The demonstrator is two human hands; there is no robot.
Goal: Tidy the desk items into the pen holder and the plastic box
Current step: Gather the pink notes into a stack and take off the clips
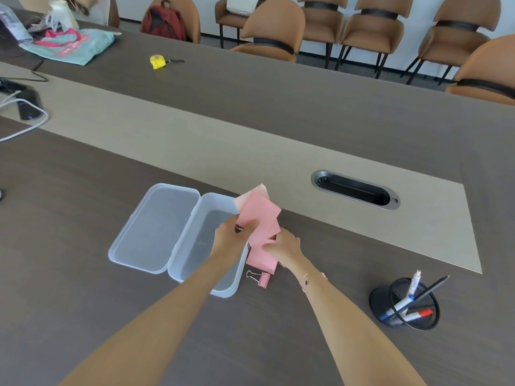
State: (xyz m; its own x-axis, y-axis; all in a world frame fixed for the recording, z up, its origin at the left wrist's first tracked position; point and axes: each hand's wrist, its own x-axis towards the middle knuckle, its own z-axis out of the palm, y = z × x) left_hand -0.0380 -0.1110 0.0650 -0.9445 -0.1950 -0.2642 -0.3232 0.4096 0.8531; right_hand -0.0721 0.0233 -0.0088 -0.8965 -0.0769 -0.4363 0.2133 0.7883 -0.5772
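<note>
Pink sticky notes (260, 218) were held over the plastic box's (195, 246) right edge, not yet inside.
Left hand (232, 235) and right hand (284, 245) both pinched them; box looked empty, pink binder clip (263, 278) lay just beside it, pen holder (404, 303) well right already held pens.

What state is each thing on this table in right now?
Box: open, lid flat to its left, nothing visible inside.
Pink notes: fanned, lifted over the box edge.
Left hand: fingers pinching the notes.
Right hand: gripping the notes' lower part.
Clip: lying on the table beside the box.
Pen holder: upright, pens leaning inside.
</note>
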